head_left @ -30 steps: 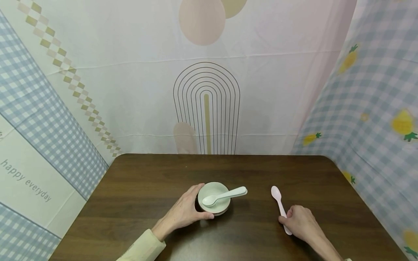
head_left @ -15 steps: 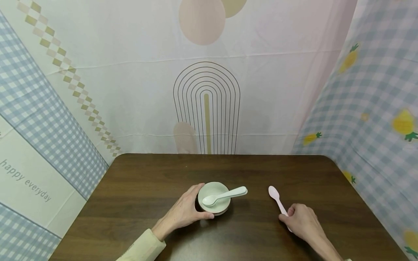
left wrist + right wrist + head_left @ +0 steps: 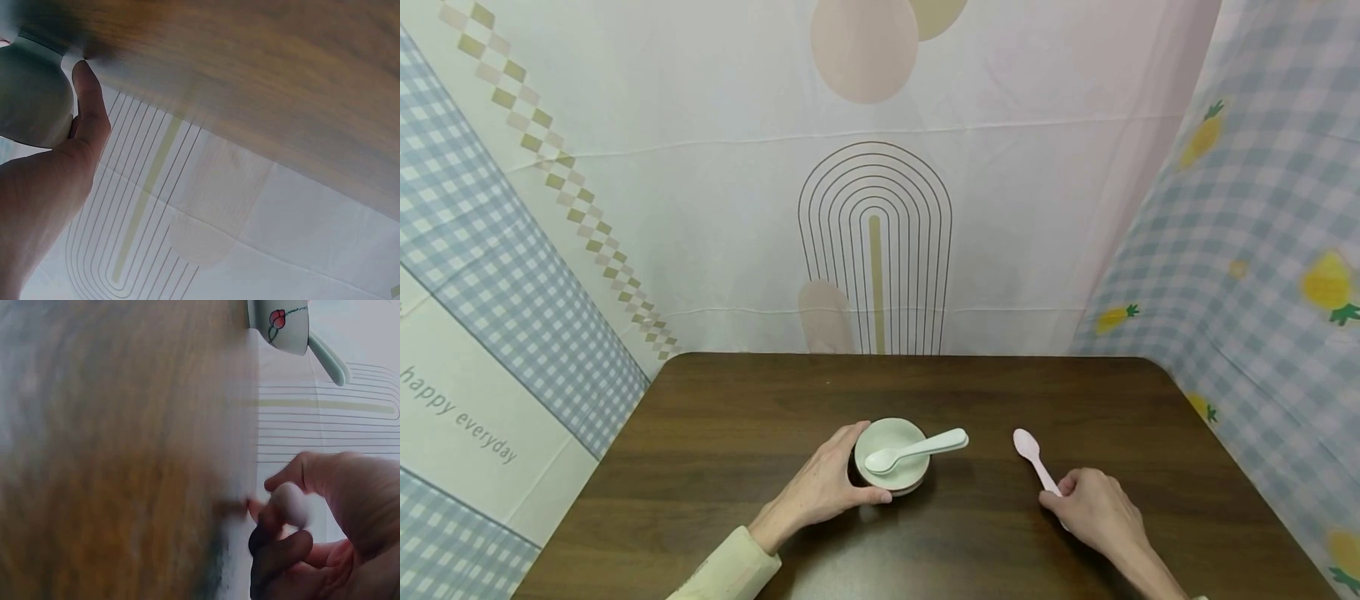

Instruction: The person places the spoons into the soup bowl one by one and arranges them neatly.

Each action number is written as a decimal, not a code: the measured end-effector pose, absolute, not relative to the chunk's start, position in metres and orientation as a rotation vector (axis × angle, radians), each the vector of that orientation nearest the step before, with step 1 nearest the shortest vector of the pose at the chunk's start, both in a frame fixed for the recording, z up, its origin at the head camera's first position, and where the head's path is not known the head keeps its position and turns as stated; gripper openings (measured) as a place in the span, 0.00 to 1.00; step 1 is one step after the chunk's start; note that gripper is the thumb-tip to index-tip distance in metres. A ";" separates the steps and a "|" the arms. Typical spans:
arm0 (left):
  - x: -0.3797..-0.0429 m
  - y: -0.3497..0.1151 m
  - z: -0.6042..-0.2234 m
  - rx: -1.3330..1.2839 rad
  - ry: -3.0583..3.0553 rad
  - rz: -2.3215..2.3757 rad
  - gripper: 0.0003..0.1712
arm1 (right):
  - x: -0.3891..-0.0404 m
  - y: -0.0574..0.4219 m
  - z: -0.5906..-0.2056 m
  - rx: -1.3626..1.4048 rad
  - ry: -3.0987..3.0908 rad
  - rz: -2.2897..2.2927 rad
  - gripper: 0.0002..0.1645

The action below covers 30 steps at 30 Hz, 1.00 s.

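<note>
My left hand (image 3: 823, 483) holds a small pale green bowl (image 3: 880, 434), with the thumb at its near side and the fingers at its far left side. A light green spoon (image 3: 917, 448) lies in the bowl, its handle sticking out over the right rim; a second edge shows along that handle. My right hand (image 3: 1097, 512) pinches the handle of a pale pink spoon (image 3: 1028, 448), whose head points away to the upper left. In the right wrist view the pink spoon's handle end (image 3: 290, 505) shows between the fingers. The left wrist view shows the bowl's outer wall (image 3: 34, 94).
Everything sits at a dark brown wooden table (image 3: 760, 400) with rounded far corners. Behind it hangs a pale printed cloth (image 3: 737, 233). Checked cloths hang at the left (image 3: 512, 233) and right (image 3: 1240, 333). The bowl's outside bears a red-and-green print (image 3: 278, 320).
The pink spoon's head has swung left, and less of its handle shows beyond my right hand. My left hand, the bowl and the green spoon have stayed in place.
</note>
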<state>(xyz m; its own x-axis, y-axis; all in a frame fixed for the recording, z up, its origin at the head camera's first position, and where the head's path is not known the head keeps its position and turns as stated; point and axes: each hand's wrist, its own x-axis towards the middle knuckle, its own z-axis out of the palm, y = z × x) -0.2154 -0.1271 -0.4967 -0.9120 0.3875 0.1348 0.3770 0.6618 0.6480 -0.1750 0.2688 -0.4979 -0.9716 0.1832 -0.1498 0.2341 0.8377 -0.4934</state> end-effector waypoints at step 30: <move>-0.216 -0.127 -0.496 0.645 2.837 1.120 0.62 | -0.176 0.266 -0.490 0.452 2.883 -1.313 0.22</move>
